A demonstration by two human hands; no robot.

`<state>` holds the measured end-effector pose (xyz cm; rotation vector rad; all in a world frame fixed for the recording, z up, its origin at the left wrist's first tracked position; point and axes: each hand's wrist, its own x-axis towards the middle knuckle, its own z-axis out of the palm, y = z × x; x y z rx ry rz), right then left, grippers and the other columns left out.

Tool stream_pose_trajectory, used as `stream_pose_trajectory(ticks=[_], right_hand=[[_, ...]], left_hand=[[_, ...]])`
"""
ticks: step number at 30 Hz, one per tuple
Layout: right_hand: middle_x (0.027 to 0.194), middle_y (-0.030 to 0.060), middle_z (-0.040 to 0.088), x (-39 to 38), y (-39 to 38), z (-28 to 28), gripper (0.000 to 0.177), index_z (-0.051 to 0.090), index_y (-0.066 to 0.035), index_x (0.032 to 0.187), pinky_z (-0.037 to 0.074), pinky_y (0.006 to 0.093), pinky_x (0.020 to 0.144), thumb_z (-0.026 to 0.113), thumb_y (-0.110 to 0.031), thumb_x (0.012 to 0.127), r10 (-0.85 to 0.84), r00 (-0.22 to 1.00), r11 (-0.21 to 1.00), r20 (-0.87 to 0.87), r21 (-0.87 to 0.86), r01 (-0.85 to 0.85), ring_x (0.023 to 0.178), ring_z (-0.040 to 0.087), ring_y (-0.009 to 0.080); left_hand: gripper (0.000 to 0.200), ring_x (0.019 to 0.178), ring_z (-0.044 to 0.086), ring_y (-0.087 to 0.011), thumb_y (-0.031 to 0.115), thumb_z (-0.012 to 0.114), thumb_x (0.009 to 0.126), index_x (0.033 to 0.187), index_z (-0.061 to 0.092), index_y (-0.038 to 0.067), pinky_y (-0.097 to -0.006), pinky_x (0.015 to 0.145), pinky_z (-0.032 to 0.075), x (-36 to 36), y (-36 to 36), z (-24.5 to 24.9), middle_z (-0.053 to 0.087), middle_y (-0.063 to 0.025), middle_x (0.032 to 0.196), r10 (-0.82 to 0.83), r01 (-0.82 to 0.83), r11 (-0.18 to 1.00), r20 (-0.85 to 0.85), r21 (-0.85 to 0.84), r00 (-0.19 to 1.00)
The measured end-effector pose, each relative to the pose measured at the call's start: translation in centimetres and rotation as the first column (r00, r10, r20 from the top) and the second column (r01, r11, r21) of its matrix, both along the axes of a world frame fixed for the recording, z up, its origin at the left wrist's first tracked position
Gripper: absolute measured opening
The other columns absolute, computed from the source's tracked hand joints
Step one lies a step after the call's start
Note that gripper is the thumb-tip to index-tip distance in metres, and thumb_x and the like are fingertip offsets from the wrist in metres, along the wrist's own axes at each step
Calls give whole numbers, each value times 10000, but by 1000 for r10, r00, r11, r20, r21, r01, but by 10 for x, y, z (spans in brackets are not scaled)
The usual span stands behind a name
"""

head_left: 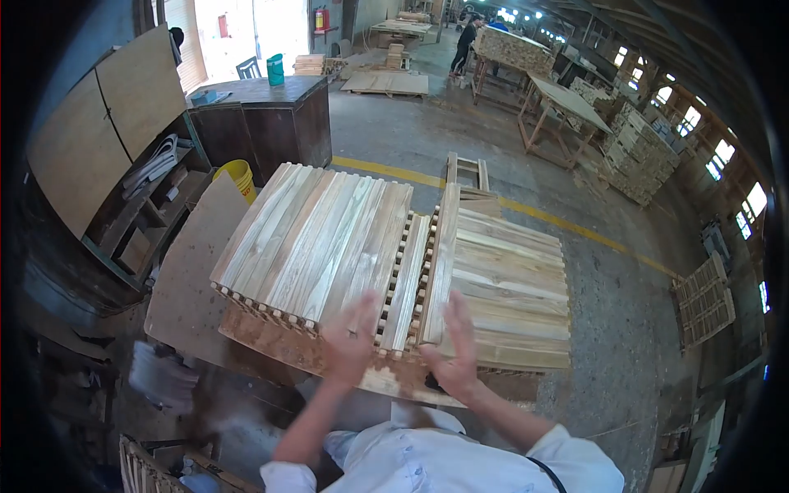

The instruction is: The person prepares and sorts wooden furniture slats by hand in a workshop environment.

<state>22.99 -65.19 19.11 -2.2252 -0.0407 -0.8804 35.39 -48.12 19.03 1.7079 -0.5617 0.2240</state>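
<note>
Wooden slats with notched edges lie side by side in a wide stack on the left of the work table. Another stack on the right has its slats running crosswise. Between them is a narrow row of slats, with a longer slat lying raised along its right side. My left hand, a little blurred, hovers open over the left stack's front corner, fingers stretched forward. My right hand is open too, thumb apart, right by the near end of the longer slat.
A yellow bucket stands behind the table's left side, near a dark cabinet with a green container on top. A wooden frame stands beyond the stacks. Farther back are a person and stacked wood.
</note>
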Motion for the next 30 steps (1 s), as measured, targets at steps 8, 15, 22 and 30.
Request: stream_pose_trajectory(ticks=[8,15,22,30], right_hand=[[1673,210,131,103,154,83,897,219,-157,1605,18,623,1242,674,-118,833,605,789,660,108,-622,-421,1554,64,405],[1565,331,275,70,226,54,645,373,75,1400,28,681,1212,628,-27,816,926,325,376,193,-379,-846,1526,74,500],[1469,281,417,68,225,50,750,452,47,1392,79,670,1214,752,-169,739,974,53,110,218,-260,-959,1514,152,494],[1641,205,240,77,233,34,738,376,-59,1533,26,639,1218,662,-349,917,924,269,340,271,-261,-904,1552,95,408]], left_hand=[[553,1015,684,-358,288,695,921,1407,573,56,-421,949,504,222,3,131,719,-203,1073,207,-442,831,551,337,808],[587,1106,639,-251,277,700,915,1452,527,113,-493,1088,421,255,71,112,698,-115,1106,226,-748,364,726,555,649],[551,1172,598,-223,283,682,924,1430,544,115,-513,1119,388,256,100,62,666,-73,1183,70,-820,283,842,498,535],[536,1158,612,-254,301,666,933,1419,557,104,-512,1115,388,224,136,52,687,-115,1152,152,-821,237,815,519,559]])
